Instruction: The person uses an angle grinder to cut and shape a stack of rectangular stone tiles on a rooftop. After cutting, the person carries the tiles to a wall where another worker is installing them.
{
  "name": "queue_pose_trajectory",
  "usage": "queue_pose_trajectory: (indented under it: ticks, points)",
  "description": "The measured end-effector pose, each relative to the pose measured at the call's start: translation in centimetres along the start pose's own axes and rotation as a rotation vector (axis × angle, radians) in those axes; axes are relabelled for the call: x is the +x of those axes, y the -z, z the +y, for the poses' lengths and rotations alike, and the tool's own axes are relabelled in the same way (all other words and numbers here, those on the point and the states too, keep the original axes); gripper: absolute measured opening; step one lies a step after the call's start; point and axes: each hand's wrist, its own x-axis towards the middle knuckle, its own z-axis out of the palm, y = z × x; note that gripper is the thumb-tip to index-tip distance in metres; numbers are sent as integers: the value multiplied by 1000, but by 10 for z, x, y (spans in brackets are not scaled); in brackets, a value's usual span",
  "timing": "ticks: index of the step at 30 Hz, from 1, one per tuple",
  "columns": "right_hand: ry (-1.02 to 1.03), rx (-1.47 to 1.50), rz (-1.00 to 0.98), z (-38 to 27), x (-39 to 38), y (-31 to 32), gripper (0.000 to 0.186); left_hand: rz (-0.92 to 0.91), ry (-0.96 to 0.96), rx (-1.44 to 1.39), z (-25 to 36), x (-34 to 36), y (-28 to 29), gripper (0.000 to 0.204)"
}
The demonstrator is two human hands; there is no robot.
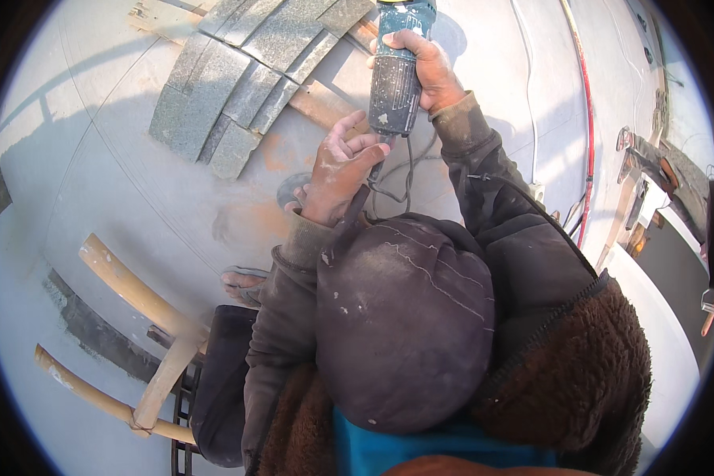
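Observation:
I have my right hand (430, 67) wrapped round a teal and dark grey power tool (395, 95), probably an angle grinder, at the top centre; its head is cut off by the view's edge. My left hand (345, 166) is at the tool's lower end, thumb and fingertips on the cord's sleeve (383, 151), index finger raised. The dark cord (408, 178) loops below over the dusty floor. Grey stone tiles (238, 87) lie up and left, partly over wooden boards (317, 103).
A bamboo frame (123, 282) lies at lower left. My sandalled feet (242, 284) are beneath me. A red hose (585, 119) and white cable (531, 119) run along the right, beside assorted boards and tools (646, 198). A dark cloth-covered shape (401, 317) fills the lower centre.

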Motion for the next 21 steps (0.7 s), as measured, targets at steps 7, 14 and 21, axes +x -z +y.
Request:
queue_pose_trajectory:
  ticks: [7,14,21]
  points:
    - [62,22,19,10,6,5,38,41,1,47,-5,1,4,73]
    - [2,33,41,14,6,8,38,30,4,91,2,-2,-8,70]
    - [-16,144,-90,17,-6,10,43,-22,-42,478,21,13,-17,68]
